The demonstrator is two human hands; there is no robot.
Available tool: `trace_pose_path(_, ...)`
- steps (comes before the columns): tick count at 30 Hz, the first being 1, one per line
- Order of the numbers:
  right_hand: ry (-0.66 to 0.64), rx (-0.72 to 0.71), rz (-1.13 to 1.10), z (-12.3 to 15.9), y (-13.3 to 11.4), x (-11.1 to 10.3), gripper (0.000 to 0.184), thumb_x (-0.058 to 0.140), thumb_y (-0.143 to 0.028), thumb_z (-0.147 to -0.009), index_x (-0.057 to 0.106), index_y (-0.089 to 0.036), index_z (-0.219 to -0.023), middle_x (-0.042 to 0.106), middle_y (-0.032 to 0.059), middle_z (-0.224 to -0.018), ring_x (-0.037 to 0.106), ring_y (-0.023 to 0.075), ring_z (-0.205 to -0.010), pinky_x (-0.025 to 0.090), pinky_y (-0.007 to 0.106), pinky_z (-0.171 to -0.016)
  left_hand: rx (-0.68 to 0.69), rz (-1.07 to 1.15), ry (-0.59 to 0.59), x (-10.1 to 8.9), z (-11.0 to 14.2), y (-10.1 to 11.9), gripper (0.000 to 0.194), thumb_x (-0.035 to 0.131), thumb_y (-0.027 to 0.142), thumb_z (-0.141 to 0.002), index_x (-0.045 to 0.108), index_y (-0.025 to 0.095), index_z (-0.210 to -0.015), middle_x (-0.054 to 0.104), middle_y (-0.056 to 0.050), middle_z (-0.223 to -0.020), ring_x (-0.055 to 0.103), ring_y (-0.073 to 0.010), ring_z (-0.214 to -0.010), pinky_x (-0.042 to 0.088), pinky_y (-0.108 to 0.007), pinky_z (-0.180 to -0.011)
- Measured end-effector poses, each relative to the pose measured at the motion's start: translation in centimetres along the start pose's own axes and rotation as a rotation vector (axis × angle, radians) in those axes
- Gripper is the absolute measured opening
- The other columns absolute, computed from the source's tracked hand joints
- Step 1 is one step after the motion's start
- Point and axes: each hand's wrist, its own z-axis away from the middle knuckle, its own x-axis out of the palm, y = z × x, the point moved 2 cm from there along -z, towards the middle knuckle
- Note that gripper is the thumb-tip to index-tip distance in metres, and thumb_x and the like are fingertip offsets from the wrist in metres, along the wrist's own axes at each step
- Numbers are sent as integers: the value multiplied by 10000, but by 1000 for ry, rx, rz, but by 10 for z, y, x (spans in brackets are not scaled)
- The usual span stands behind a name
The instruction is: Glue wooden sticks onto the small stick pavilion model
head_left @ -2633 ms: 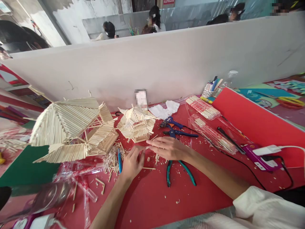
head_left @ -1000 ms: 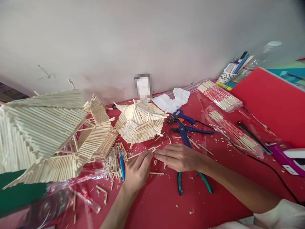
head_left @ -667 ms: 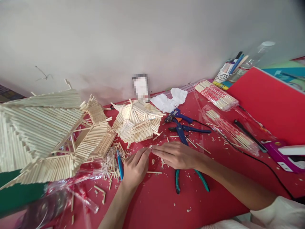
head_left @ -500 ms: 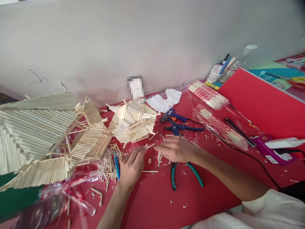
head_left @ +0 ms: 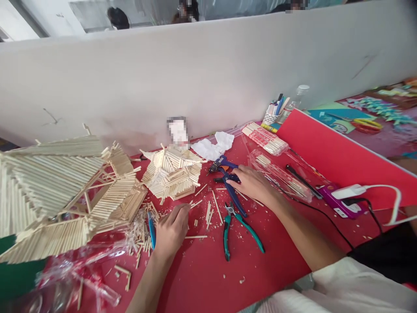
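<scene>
Red print is running across the packets [head_left: 265,138] of sticks, too small to read; lettering on the glue gun [head_left: 222,163] is likewise staying illegible. Pale round sticks are forming the ribbed, slanting roofs of the large model [head_left: 55,178] and the small model [head_left: 172,176], both standing on the red table [head_left: 202,282]. Crumpled white tissue [head_left: 210,150] is lying behind the glue gun. The left hand [head_left: 172,228] is pinching narrowly, a short stick [head_left: 191,202] showing at its fingertips, just in front of the small model. The right hand [head_left: 252,184] is reaching over the glue gun's blue handle, thumb and forefinger standing apart; whether they are gripping it, I cannot tell. Green-handled pliers [head_left: 230,210] are lying splayed nearby.
</scene>
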Motion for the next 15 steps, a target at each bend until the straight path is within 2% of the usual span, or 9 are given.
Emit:
trace_pose_path(5,69,14,-67,-1,16,3,183,518,-319,-1006,649,-194,-1035,696,110,-1003,652,274,-942,472,372,-829,-19,7,13,1,-2,0,206,527,41,-938,622,206,-1017,766,9,-947,712,-89,-689,516,-180,-664)
trace_pose_path(9,212,46,-63,-13,29,6,269,501,-358,-1009,602,-165,-1167,680,156,-1134,617,312,-1062,466,401,-896,-22,13,6,3,-2,-1,216,520,45,-937,631,208,-1025,767,3,-947,720,-94,-712,523,-180,-688)
trace_pose_path(12,183,34,-26,-26,30,13,335,475,-398,-1021,592,-154,-1219,687,165,-1130,607,328,-1083,456,417,-917,-26,16,10,5,-1,-1,222,519,44,-936,635,210,-1028,773,3,-947,725,-98,-717,523,-184,-680)
trace_pose_path(15,118,32,-2,-35,26,22,335,424,-359,-1039,598,-142,-1225,691,168,-1085,613,317,-1043,446,413,-906,-27,14,0,6,1,-2,216,518,37,-937,630,206,-1012,775,-3,-958,728,-101,-725,515,-189,-656)
